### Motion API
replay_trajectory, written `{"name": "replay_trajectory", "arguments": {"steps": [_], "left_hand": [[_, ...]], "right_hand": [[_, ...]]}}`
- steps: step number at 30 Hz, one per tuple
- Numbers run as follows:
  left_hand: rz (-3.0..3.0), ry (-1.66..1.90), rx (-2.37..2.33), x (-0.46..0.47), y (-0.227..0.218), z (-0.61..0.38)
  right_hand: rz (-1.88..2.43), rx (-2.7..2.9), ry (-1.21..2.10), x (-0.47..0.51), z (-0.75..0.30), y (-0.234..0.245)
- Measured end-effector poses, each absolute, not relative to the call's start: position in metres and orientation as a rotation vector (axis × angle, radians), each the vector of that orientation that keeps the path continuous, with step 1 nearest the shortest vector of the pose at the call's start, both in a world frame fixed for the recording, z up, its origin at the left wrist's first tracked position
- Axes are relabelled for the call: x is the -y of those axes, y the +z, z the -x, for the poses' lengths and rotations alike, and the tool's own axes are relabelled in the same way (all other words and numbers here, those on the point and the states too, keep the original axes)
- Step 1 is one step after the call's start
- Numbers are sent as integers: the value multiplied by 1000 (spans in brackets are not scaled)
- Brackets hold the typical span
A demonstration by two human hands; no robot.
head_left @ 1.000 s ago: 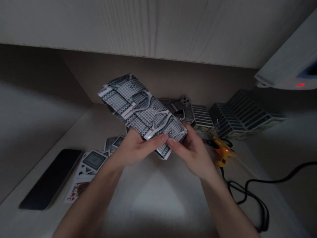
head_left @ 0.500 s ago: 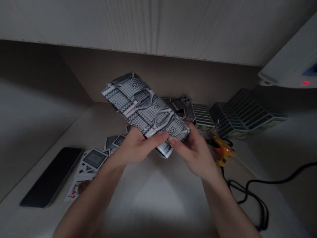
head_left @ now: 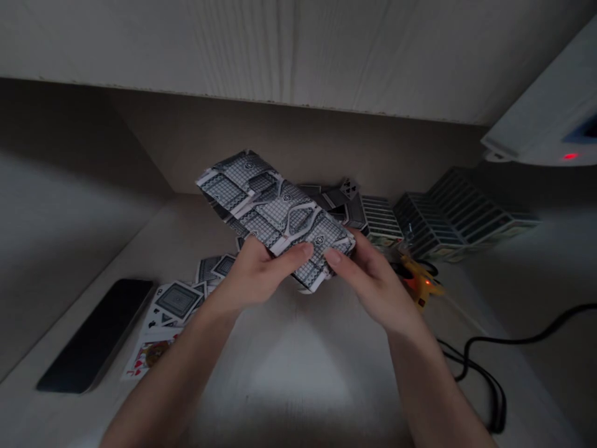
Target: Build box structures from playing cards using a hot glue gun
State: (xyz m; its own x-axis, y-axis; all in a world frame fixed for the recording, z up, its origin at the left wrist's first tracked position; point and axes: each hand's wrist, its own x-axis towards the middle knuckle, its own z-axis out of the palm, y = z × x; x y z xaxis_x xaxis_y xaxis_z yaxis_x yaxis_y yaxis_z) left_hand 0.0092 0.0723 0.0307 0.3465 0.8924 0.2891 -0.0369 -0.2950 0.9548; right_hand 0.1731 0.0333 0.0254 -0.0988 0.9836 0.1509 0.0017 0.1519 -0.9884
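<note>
Both my hands hold a long block made of joined playing cards [head_left: 270, 208], patterned grey and white, tilted up and away to the left above the desk. My left hand [head_left: 259, 274] grips its near end from the left, thumb on top. My right hand [head_left: 368, 280] pinches the same end from the right, fingers closed on it. Loose playing cards [head_left: 175, 305] lie on the desk to the left of my left wrist.
A black phone [head_left: 96, 336] lies at the left edge. More card blocks [head_left: 448, 214] stand at the back right. A yellow glue gun [head_left: 417, 280] with a lit red light and a black cable [head_left: 485, 361] lies right of my hands. A white device [head_left: 550, 127] sits at upper right.
The card block has dropped slightly and my right thumb has shifted a little to the right on its near end. Otherwise nothing moved.
</note>
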Motion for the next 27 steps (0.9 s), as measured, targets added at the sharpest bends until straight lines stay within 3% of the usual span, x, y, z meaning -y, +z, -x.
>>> {"name": "replay_trajectory", "arguments": {"steps": [12, 27], "left_hand": [[-1841, 1326, -1035, -67, 29, -7], [-1827, 1438, -1155, -64, 23, -9]], "right_hand": [[1246, 1469, 1219, -28, -187, 27], [1005, 1085, 1468, -28, -157, 27]]}}
